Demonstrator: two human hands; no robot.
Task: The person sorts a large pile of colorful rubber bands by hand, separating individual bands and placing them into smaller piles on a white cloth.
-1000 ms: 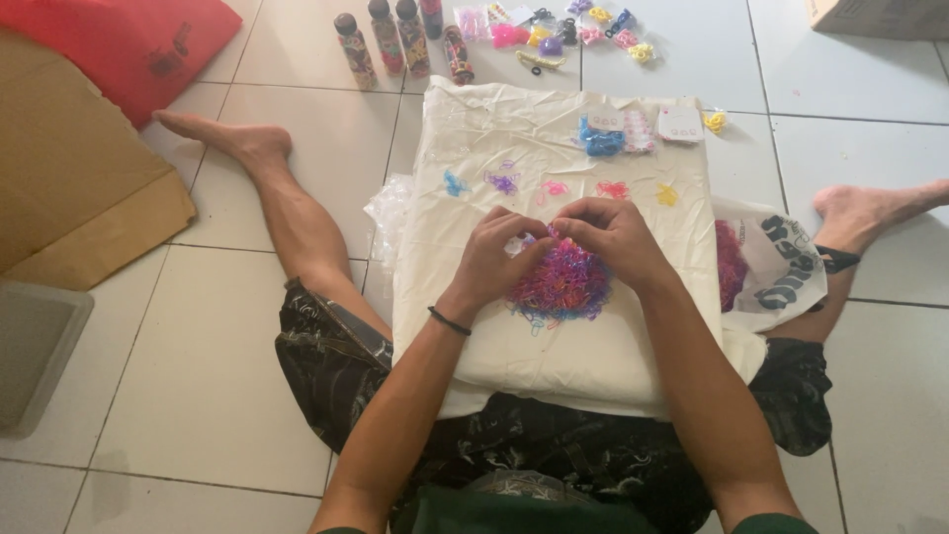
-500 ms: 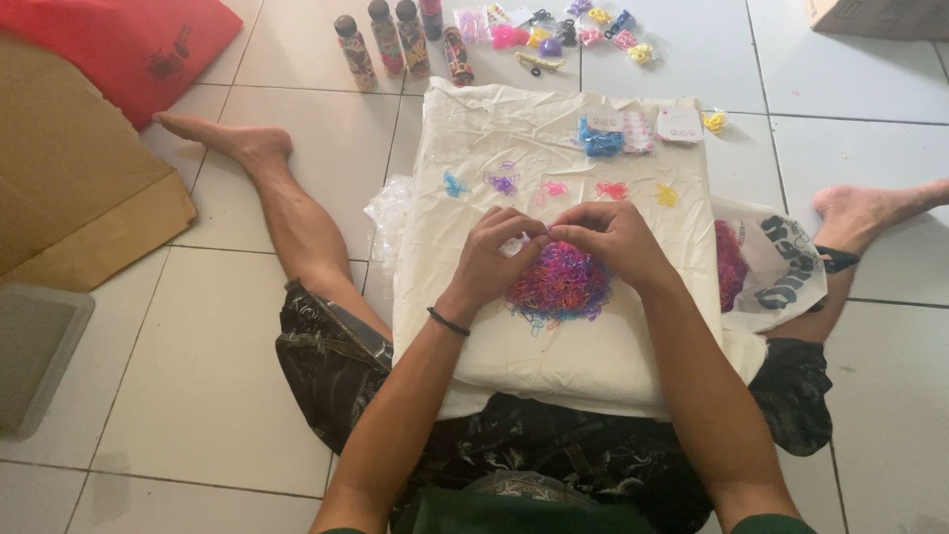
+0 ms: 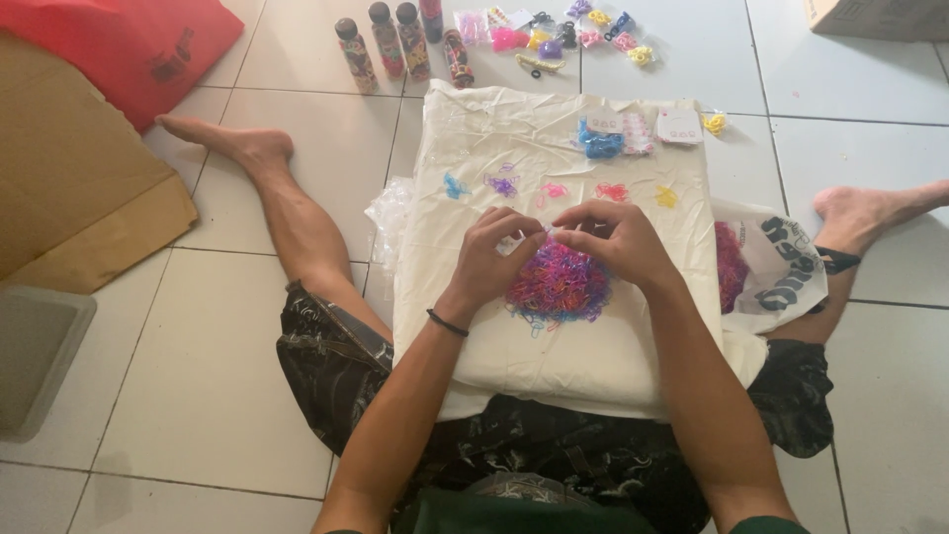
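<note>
A heap of tiny pink, purple and blue rubber bands (image 3: 560, 285) lies on a cream cushion (image 3: 554, 178) across my lap. My left hand (image 3: 490, 259) and my right hand (image 3: 615, 240) meet at the heap's far edge, fingertips pinched together on a small band between them. Beyond the hands sit small sorted piles: blue (image 3: 455, 186), purple (image 3: 503, 182), pink (image 3: 555, 189), red-pink (image 3: 613, 190) and yellow (image 3: 667, 196). Further back lie a blue clump (image 3: 599, 143) and small white packets (image 3: 680, 125).
Several patterned bottles (image 3: 388, 40) and small bags of coloured bands (image 3: 563, 30) stand on the tiled floor beyond the cushion. A plastic bag with pink bands (image 3: 766, 262) lies at right. Cardboard (image 3: 69, 178), a red bag (image 3: 129, 40) and a grey tray (image 3: 35, 356) are at left.
My fingertips have shifted slightly at the heap's far edge while staying pinched together. The rest is unchanged.
</note>
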